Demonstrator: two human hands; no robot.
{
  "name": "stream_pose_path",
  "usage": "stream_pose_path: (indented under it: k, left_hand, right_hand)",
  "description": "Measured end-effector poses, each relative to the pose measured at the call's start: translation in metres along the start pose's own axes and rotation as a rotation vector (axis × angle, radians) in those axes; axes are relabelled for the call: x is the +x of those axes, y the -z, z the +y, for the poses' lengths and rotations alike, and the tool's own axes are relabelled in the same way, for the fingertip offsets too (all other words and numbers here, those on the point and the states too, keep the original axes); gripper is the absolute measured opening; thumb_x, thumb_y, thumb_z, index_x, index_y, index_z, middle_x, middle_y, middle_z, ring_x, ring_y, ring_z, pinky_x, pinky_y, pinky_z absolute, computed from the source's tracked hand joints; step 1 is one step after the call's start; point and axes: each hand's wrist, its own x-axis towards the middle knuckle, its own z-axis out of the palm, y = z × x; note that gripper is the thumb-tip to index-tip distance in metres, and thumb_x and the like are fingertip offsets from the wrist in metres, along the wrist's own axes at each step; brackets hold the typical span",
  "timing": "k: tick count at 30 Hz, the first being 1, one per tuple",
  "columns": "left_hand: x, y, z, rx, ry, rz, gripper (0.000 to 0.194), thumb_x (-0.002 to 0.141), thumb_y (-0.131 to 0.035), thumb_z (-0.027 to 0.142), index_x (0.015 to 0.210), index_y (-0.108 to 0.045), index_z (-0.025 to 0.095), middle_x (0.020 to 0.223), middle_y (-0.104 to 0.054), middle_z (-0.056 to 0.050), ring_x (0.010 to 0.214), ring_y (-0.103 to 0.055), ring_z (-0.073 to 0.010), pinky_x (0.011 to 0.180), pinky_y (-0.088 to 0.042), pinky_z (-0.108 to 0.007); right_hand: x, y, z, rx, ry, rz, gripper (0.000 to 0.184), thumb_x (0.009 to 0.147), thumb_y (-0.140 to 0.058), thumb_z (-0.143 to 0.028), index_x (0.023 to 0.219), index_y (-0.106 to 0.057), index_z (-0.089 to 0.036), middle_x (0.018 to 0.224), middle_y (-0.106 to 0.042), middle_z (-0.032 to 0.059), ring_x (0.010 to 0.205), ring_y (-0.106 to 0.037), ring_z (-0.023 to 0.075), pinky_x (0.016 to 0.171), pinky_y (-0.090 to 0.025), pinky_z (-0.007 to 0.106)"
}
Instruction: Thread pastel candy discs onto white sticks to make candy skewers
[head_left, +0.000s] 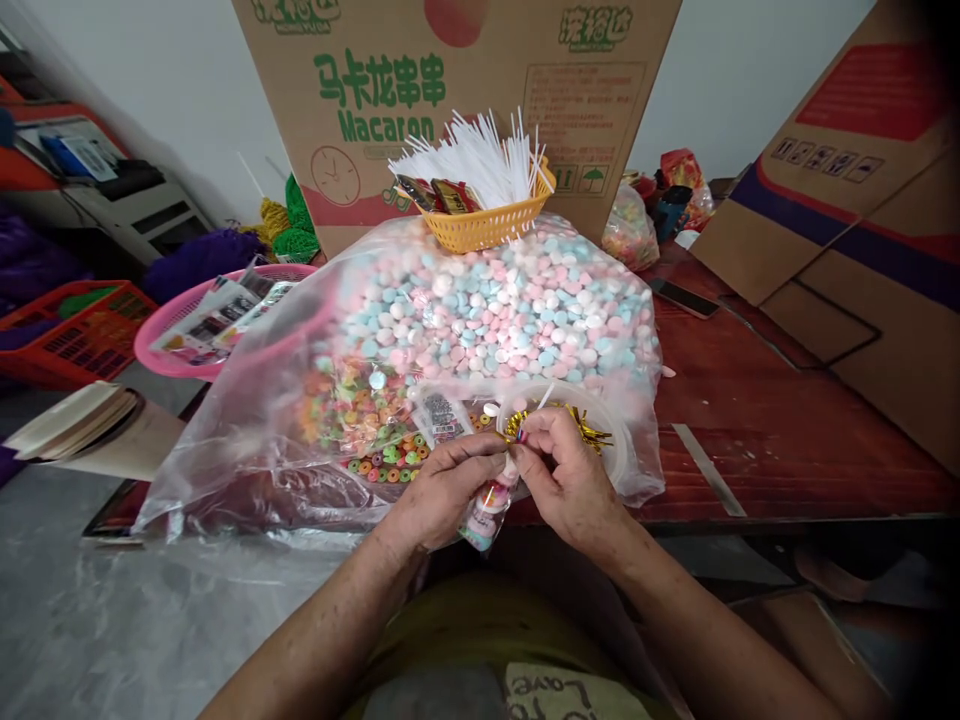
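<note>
My left hand and my right hand meet at the table's near edge, both pinching the neck of a small clear packet of candy that hangs down between them. A gold twist tie sits at the packet's top under my fingertips. Right behind my hands lies a large clear bag of pastel pink, blue and white candies. Beside it on the left is a bag of colourful ring candies. More gold ties lie just beyond my right hand.
A yellow basket with white sticks stands on the big bag, before a "Macaron" carton. A pink basket with printed sheets sits left, a red crate further left. A phone and flattened cartons are on the right.
</note>
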Motion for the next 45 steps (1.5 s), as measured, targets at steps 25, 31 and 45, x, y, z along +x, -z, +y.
stream_pose_path:
  k: [25, 31, 45]
  left_hand:
    - [-0.011, 0.005, 0.004, -0.316, 0.194, 0.009, 0.031, 0.06, -0.078, 0.027, 0.069, -0.052, 0.015, 0.052, -0.06, 0.0, 0.047, -0.059, -0.0127, 0.047, -0.047, -0.022]
    - [-0.016, 0.004, -0.001, 0.015, -0.071, 0.262, 0.032, 0.065, -0.074, 0.037, 0.078, -0.052, 0.018, 0.057, -0.059, 0.002, 0.046, -0.052, -0.0098, 0.048, -0.041, -0.021]
    - [-0.064, 0.048, 0.066, 0.19, 0.102, -0.165, 0.065, 0.074, -0.041, 0.07, 0.078, -0.071, 0.013, 0.062, -0.067, -0.012, 0.068, -0.065, -0.0247, 0.064, -0.048, -0.031]
  right_hand:
    - [0.012, 0.001, -0.014, -0.004, 0.162, -0.174, 0.027, 0.089, -0.044, -0.028, 0.063, -0.044, -0.02, 0.052, -0.052, -0.0047, 0.048, -0.046, 0.0071, 0.049, -0.037, 0.019]
    - [0.019, 0.003, -0.006, -0.491, 0.435, -0.04, 0.026, 0.09, -0.037, -0.022, 0.065, -0.043, -0.02, 0.058, -0.05, -0.0001, 0.053, -0.045, 0.0115, 0.051, -0.03, 0.025]
    - [0.004, -0.04, -0.037, -0.678, 0.435, -0.185, 0.016, 0.072, -0.044, -0.005, 0.077, -0.052, -0.018, 0.066, -0.059, 0.0041, 0.058, -0.053, 0.0168, 0.05, -0.031, 0.028]
